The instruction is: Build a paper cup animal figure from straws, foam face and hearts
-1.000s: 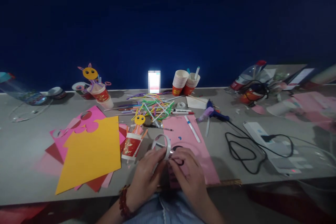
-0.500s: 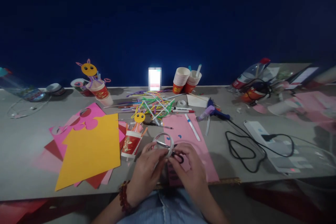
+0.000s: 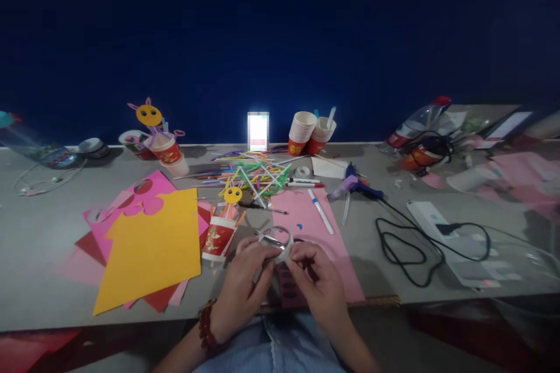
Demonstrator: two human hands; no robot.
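Bottle (image 3: 41, 148) first, blurry, way over on the left of our worktop (image 3: 26, 280). Next we've got a messy stack of paper with a yellow sheet (image 3: 153, 250) on top, its long side slanting away from us, and behind it a red cup figure (image 3: 168, 154) with a round yellow face. A smaller cup figure (image 3: 219, 239) stands just right of the stack, leaning a bit.

Then our left hand (image 3: 245, 274), fingers pinching the near left part of a white ring (image 3: 285, 253), like a roll of tape. We're holding that over the left edge of a pink sheet (image 3: 343, 271). It's tilted, open face turned up towards us, looking wider side to side than front to back. A shiny strip (image 3: 273, 241) slants across the opening, upper left to lower right; too blurry to name.

Our right hand (image 3: 321, 280) has thumb and fingers bunched by the ring's right edge; we can't tell whether they're gripping anything. Further right: a white marker (image 3: 321, 211), blue glue gun (image 3: 365, 191), black cable (image 3: 417, 285) and white power strip (image 3: 424, 215).
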